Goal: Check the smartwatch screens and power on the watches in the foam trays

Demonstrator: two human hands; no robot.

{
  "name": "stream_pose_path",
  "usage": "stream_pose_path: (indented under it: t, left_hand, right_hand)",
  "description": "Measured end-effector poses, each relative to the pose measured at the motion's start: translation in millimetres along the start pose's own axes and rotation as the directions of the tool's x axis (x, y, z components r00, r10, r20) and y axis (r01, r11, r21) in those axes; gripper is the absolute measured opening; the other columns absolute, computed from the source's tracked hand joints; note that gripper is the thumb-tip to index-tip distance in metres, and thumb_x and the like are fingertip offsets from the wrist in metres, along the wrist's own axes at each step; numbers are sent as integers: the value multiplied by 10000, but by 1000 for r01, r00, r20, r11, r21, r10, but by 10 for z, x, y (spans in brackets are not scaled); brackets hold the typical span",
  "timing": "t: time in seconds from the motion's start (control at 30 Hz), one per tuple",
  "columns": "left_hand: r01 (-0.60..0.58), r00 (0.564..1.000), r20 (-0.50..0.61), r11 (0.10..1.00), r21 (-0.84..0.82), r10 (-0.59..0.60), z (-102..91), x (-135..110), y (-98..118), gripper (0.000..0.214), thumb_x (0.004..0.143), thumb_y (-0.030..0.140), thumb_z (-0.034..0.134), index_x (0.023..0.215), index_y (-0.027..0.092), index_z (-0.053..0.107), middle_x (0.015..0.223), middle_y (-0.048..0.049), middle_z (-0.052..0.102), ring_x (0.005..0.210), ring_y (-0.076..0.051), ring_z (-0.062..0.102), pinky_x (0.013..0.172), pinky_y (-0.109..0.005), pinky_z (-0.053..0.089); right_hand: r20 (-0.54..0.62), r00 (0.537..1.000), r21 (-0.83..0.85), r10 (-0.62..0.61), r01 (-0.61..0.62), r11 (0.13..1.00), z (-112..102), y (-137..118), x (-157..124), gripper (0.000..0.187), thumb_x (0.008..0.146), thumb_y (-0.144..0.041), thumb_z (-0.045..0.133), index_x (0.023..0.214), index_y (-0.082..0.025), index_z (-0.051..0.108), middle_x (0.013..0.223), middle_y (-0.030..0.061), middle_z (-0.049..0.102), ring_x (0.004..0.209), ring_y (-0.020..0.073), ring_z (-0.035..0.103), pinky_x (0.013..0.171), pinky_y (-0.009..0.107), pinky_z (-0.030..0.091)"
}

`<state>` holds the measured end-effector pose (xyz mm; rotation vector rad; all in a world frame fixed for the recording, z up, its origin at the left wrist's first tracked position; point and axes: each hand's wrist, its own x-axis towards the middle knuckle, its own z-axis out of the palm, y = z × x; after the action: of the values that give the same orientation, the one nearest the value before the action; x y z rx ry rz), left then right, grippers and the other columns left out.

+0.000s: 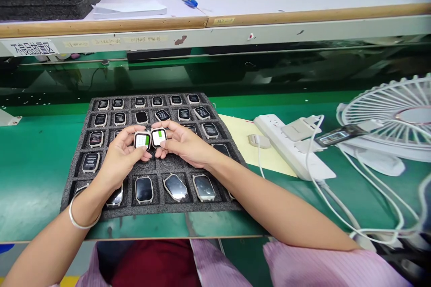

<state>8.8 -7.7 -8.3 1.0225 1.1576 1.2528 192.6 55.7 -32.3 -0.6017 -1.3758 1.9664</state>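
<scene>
The left hand [123, 153] is gripping a lit watch [142, 141], the right hand [185, 144] a second watch [158, 137], above the foam tray [155, 209]; far watches [157, 101] are showing text; near watches [144, 189] are looking dark, glare permitting; work is apparently sitting midway.

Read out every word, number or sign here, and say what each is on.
"不良品放置区": label on the shelf edge.
Tape strips: handwriting too blurred.
Watches in the tray: screen text too small.
Held watches: nothing legible.
White charger: marking blurred.
</scene>
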Motion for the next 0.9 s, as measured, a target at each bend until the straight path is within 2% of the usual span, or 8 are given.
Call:
stream_pose_path:
  t: [0.23, 0.4, 0.5, 0.63, 0.9]
  left_hand:
    - [9, 1000, -5, 1000, -29, -9, -1, -4, 29, 557, 611, 121, 793, 1129, 184, 598, 997, 1, 693, 612, -94, 696, 643, -208, 605]
    - [20, 1000, -13, 1000, 16, -20, 3, -24, 54, 427, 720, 280, 789, 1092, 178, 607, 892, 6, 697, 576, -114, 691, 591, -226, 597]
    - [4, 999, -36, 999, 41, -3, -5, -29, 55, 392, 763, 371, 783, 1048, 170, 605, 835, 3, 702, 532, -98, 658, 543, -209, 574]
    - [4, 1000, -29, 999, 34, -3, -6, -23, 48, 422, 760, 361, 784, 1087, 169, 597, 884, -6, 706, 546, -94, 665, 561, -209, 586]
    - [4, 1000, -16, 1000, 19, -4, -15, -13, 19, 530, 735, 238, 771, 1222, 175, 571, 1156, -76, 674, 648, -107, 714, 673, -244, 627]
  right_hand:
    - [-7, 1000, 20, -28, 28, 999, 12, -14, -2, 505, 778, -28, 695, 1222, -186, 515, 849, -22, 677, 700, 118, 717, 659, 224, 593]
    - [-35, 999, 67, 34, -31, 997, 13, -44, -1, 206, 963, -233, 620, 1152, -188, 550, 823, -3, 691, 647, 125, 718, 584, 213, 574]
    - [-53, 996, 60, 65, -61, 996, 11, -42, 5, 143, 1005, -228, 564, 1143, -192, 550, 870, 15, 711, 614, 119, 711, 548, 208, 561]
    - [-63, 995, 55, 77, -74, 996, 20, -35, 8, 212, 989, -136, 553, 1192, -192, 530, 845, 4, 705, 667, 125, 725, 605, 220, 588]
    - [-33, 998, 67, 58, -56, 996, 23, -38, -8, 434, 904, -4, 554, 1292, -191, 500, 809, -22, 690, 706, 112, 725, 679, 227, 617]
